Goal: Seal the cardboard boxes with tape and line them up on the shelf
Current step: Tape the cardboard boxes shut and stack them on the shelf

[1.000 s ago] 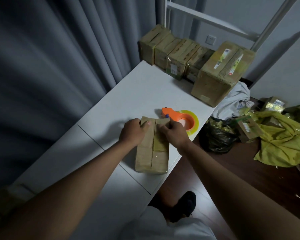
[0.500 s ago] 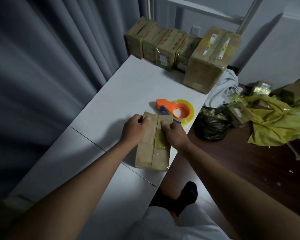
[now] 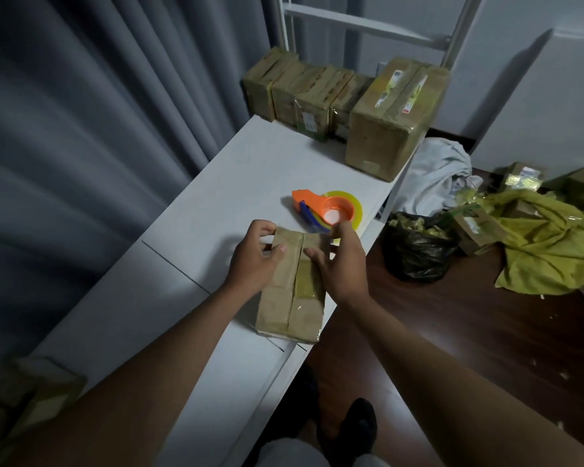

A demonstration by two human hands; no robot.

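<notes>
A small cardboard box (image 3: 292, 298) lies flat near the right edge of the white shelf top (image 3: 236, 176), with clear tape along its middle seam. My left hand (image 3: 255, 256) grips its far left corner, thumb on top and fingers curled over the far end. My right hand (image 3: 343, 261) holds the far right corner, thumb laid on the taped seam and fingers over the far edge. Just beyond the box lies an orange tape dispenser (image 3: 324, 208) with a yellowish roll. A row of taped boxes (image 3: 304, 92) and a larger box (image 3: 388, 112) stand at the far end.
Grey curtains hang along the left. On the dark floor to the right are a black bag (image 3: 418, 251), a white cloth (image 3: 432, 173), yellow sheeting (image 3: 547, 251) and loose small boxes. More cardboard (image 3: 31, 399) sits at the bottom left. A white frame rises behind the row.
My right thumb has come back from the box's far edge and now lies along the taped seam, the hand spread wider. The left hand and box have stayed in place.
</notes>
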